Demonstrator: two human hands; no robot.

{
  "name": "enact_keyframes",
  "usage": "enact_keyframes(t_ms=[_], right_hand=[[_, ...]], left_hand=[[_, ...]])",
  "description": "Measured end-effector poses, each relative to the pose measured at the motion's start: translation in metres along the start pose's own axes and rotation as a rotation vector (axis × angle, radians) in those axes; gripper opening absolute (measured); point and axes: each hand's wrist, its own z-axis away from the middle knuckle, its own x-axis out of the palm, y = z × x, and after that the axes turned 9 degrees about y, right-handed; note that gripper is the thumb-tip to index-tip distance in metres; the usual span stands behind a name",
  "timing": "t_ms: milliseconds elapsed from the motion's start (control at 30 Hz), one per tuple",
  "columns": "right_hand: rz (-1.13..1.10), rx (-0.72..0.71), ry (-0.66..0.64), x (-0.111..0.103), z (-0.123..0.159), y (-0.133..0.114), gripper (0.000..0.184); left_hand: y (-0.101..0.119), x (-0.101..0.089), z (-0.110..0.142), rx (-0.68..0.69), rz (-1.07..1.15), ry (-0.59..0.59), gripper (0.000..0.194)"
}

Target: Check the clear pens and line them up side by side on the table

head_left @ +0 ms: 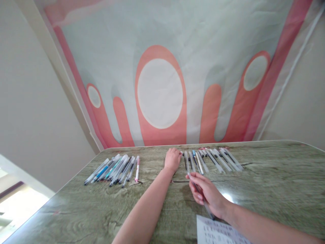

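Note:
My right hand (204, 193) is closed around a slim, clear-barrelled pen (208, 209). The pen slants from upper left down to a dark end beside the wrist, above a sheet with handwriting (220, 232). Farther back, my left hand (173, 160) rests on the table with its fingers curled together. A small white and black piece shows at its fingertips; what it belongs to is hidden. Just right of that hand begins a spread row of pens (213, 160), mostly clear with dark parts. One pen there is cream-coloured (199, 163).
On the left of the wood-patterned table (88, 210) lies a bunch of pens (118, 169), mostly clear, some blue or teal. A pink and white pen (137, 169) lies at its right side. Behind the table's far edge stands a wall with a pink and grey printed covering (159, 135).

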Motion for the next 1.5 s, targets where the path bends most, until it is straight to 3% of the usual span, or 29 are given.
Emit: enact_keyframes(t_ms=[133, 200, 267, 333, 400, 500, 567, 767, 933, 1000, 1167, 1500], right_hand=[[-0.011, 0.007, -0.002, 0.000, 0.001, 0.000, 0.016], [-0.039, 0.014, -0.009, -0.001, -0.001, 0.000, 0.016], [-0.088, 0.015, -0.016, -0.004, -0.003, -0.002, 0.015], [-0.152, -0.006, -0.017, -0.008, -0.006, -0.004, 0.013], [-0.211, -0.045, -0.009, -0.011, -0.009, -0.009, 0.012], [-0.255, -0.097, 0.010, -0.015, -0.012, -0.015, 0.010], [-0.258, -0.124, 0.023, -0.015, -0.014, -0.017, 0.009], [-0.199, -0.143, 0.052, -0.017, -0.016, -0.019, 0.013], [-0.118, -0.094, 0.089, -0.018, -0.016, -0.016, 0.034], [-0.083, -0.109, 0.120, -0.018, -0.016, -0.014, 0.036], [-0.013, -0.176, 0.185, -0.017, -0.014, -0.009, 0.036], [0.135, -0.211, 0.312, -0.013, -0.015, -0.008, 0.040]], left_hand=[[0.003, -0.006, -0.001, -0.094, 0.146, 0.097, 0.016], [0.006, -0.010, -0.003, -0.200, 0.295, 0.141, 0.019], [0.011, -0.016, -0.008, -0.355, 0.532, 0.104, 0.026], [0.018, -0.026, -0.013, -0.519, 0.856, -0.059, 0.038], [0.028, -0.037, -0.015, -0.617, 1.161, -0.320, 0.045], [0.044, -0.052, -0.013, -0.596, 1.364, -0.667, 0.042], [0.052, -0.056, -0.010, -0.566, 1.391, -0.747, 0.042], [0.058, -0.049, -0.009, -0.603, 1.451, -0.642, 0.031], [0.038, -0.050, -0.019, -0.767, 1.553, -0.318, 0.025], [0.029, -0.053, -0.022, -0.812, 1.565, -0.249, 0.024], [0.016, -0.055, -0.023, -0.828, 1.593, -0.217, 0.023], [0.010, -0.039, -0.018, -0.804, 1.567, -0.091, 0.020]])
